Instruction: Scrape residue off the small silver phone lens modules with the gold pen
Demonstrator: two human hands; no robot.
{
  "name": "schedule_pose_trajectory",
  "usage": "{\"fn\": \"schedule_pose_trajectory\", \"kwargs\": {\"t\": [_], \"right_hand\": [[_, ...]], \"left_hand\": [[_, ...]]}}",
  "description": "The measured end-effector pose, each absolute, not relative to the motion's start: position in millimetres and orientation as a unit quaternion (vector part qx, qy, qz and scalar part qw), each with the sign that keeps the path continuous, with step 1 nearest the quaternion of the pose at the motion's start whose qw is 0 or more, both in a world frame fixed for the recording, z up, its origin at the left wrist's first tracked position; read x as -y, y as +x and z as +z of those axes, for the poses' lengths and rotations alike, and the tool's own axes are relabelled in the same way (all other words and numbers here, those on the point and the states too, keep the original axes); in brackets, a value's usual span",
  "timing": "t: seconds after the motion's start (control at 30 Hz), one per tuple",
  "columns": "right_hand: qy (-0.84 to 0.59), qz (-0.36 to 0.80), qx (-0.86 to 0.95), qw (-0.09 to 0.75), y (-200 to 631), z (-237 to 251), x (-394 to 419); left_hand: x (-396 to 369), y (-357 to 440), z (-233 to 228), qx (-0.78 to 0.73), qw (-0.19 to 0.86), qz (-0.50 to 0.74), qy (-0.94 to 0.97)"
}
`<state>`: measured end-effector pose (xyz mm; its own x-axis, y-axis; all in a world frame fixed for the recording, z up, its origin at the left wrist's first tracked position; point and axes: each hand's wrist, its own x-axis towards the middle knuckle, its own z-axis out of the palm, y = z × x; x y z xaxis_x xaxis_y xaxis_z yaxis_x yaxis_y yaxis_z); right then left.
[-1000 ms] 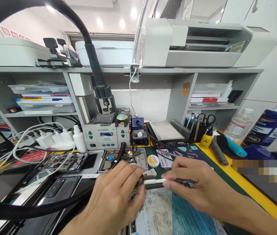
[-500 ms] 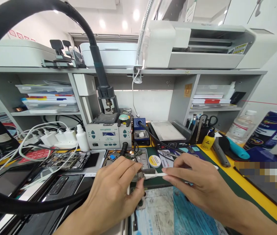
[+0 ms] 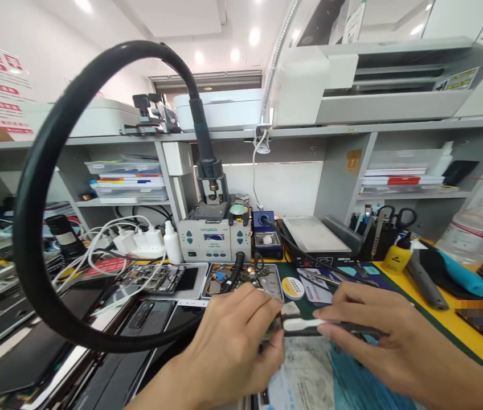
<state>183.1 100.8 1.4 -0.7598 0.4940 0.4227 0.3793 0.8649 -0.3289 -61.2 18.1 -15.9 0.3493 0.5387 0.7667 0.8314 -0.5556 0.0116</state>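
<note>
head view: white brush (image 3: pixel 303 324) between both hands' fingertips (image 3: pixel 276 310)

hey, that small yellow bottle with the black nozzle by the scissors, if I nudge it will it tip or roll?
The yellow bottle stands upright with a body wider than its thin nozzle, so a low nudge would probably slide it rather than tip it. It looks like small, light plastic. Knocked over, its rounded body could roll toward the grey tool beside it.
</note>
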Motion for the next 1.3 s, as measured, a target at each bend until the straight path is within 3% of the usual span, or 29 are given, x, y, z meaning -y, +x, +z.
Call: {"fn": "schedule_pose_trajectory", "kwargs": {"t": [0.43,0.7,1.07,1.3], "right_hand": [[-0.152,-0.037,0.916,0.37,179.8,-6.6,-108.8],[-0.284,0.136,0.903,0.291,175.5,4.1,-95.5],[-0.333,0.191,0.895,0.227,170.9,9.6,-84.9],[-0.343,0.182,0.884,0.261,167.5,10.3,-82.5]], "left_hand": [[-20.3,-65.1,-16.2,0.459,0.165,-0.388,-0.782],[-19.6,-66.5,-19.7,0.446,0.173,-0.411,-0.776],[-22.0,-64.5,-19.1,0.421,0.273,-0.396,-0.769],[-22.7,-63.0,-18.5,0.42,0.292,-0.384,-0.769]]}}
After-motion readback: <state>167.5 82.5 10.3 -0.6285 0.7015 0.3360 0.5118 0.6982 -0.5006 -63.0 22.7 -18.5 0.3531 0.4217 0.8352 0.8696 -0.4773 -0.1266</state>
